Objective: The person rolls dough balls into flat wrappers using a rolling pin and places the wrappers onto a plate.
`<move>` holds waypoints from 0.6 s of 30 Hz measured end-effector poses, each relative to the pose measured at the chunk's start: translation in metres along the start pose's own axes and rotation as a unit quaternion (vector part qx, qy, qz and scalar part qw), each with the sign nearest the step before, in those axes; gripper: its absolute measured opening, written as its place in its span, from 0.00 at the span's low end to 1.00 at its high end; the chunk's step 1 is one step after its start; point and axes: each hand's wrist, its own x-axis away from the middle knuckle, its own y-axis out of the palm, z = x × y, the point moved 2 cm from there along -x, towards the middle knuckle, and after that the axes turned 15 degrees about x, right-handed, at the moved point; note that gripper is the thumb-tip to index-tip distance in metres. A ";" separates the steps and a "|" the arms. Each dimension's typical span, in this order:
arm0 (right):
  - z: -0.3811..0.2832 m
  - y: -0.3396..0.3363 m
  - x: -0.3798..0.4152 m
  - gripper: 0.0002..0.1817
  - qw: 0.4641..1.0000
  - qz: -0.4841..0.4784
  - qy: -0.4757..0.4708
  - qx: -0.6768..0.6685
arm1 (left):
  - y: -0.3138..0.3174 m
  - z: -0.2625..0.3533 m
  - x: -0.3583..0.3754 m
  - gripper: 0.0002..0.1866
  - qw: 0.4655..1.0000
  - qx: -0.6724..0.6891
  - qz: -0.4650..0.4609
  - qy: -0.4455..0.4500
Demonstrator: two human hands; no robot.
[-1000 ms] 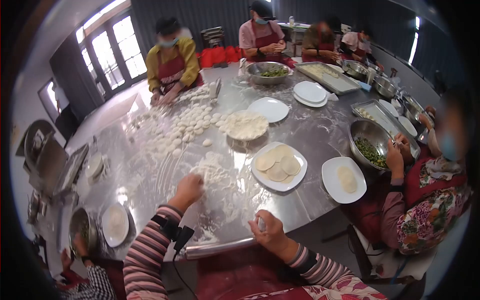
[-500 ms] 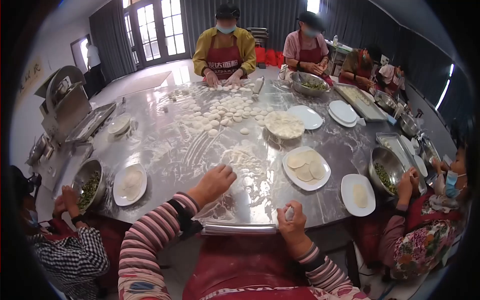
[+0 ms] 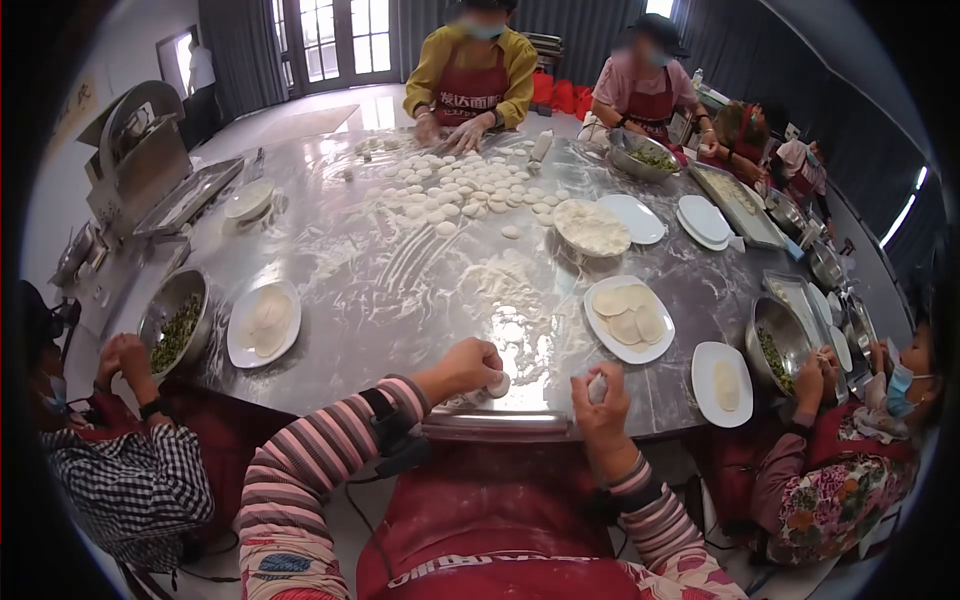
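Observation:
My left hand (image 3: 466, 368) is closed at the fingertips on a small dough disc (image 3: 498, 385), close above the floury front of the steel table. To the right, my right hand (image 3: 606, 410) is wrapped round a small rolling pin (image 3: 597, 388), of which mostly the pale rounded end shows. Beyond that hand, a white plate (image 3: 640, 353) bears several overlapping dough wrappers (image 3: 627, 311). Loose flour (image 3: 495, 280) is spread over the metal beyond my hands.
Many dough discs (image 3: 460, 190) lie near a co-worker's hands (image 3: 470, 133). A flour bowl (image 3: 592, 228) stands mid-right. Side plates hold wrappers (image 3: 268, 322) and another wrapper (image 3: 727, 385). Co-workers sit left and right beside steel filling bowls (image 3: 200, 335).
My left hand has come down and right, and the dough disc now shows at its fingertips. My right hand keeps its grip on the rolling pin. The camera view has shifted.

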 end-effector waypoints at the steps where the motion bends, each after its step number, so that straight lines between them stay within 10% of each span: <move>1: -0.004 0.002 -0.009 0.18 1.000 -0.003 0.000 -0.001 | 0.001 0.003 0.003 0.07 0.999 -0.037 -0.003 0.006; 18: 0.019 0.043 -0.035 0.16 0.996 0.044 -0.035 0.069 | 0.022 0.013 0.007 0.09 0.982 -0.186 0.013 0.021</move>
